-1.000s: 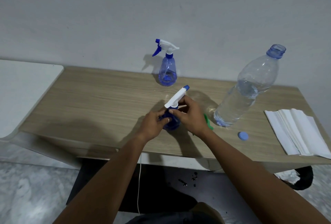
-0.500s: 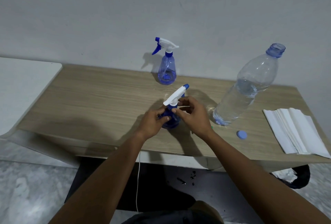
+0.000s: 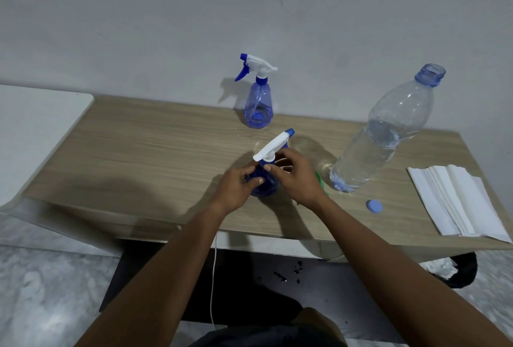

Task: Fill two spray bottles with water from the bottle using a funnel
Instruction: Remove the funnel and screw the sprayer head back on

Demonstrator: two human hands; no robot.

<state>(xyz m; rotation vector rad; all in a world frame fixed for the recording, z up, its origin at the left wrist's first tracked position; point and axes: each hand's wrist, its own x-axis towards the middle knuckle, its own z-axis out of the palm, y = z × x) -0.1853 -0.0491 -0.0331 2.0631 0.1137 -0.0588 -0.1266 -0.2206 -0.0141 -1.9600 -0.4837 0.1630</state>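
Left hand (image 3: 238, 187): fingers curled round near spray bottle (image 3: 268, 189) body. Right hand (image 3: 298, 180): fingers pinch its collar. Water bottle (image 3: 384, 135) uncapped, half full.

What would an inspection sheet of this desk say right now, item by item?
Surface: wooden table, pale grain.
Job's things: near spray bottle upright, sprayer on; far spray bottle by the wall; water bottle uncapped, part full; green funnel mostly hidden behind right hand.
Clutter: blue cap; stack of paper napkins.
Hands: left hand grips that bottle's body; right hand pinches its collar.
Cables: thin white cable hanging below the table.
Surroundings: grey wall, marbled floor, dark container.
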